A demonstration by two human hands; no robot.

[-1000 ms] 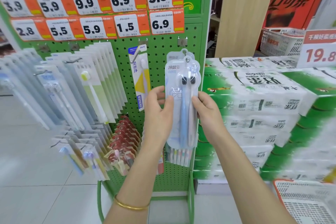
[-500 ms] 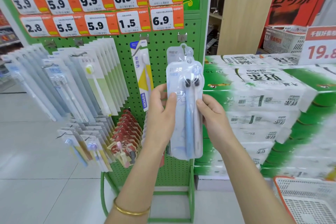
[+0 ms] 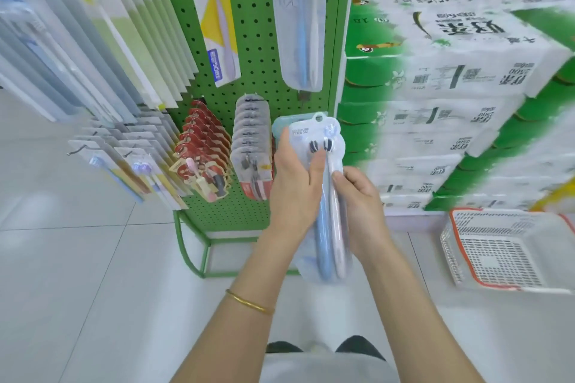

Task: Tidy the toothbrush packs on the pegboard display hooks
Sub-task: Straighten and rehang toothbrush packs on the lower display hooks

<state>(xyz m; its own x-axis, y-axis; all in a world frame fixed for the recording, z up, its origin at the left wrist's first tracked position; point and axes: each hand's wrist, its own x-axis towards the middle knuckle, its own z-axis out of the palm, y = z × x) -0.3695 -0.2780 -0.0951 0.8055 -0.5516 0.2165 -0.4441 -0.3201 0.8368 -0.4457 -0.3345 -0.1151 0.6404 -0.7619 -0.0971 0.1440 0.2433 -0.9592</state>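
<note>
Fingers (image 3: 317, 165) of the left hand (image 3: 294, 186) curl round the left edge of a small stack of packs (image 3: 323, 246), the thumb laid across the front just below the brush heads. The right hand (image 3: 362, 205) pinches the stack's right edge, so both have a firm hold. The stack is held low, off any hook, in front of the bottom right corner of the pegboard (image 3: 258, 50). It looks like the squaring-up step, evening the packs before rehanging. Next, the hang holes at the top need lining up and lifting onto a free hook (image 3: 303, 96); one seems to jut out just under the lone pack (image 3: 298, 25) hanging above, though blur leaves that unsure. Just left of the hands a grey row (image 3: 252, 140) and a red row (image 3: 202, 146) crowd the lower hooks and could snag. Tissue bales (image 3: 451, 71) stand close on the right, with a basket (image 3: 504, 280) on the floor.
</note>
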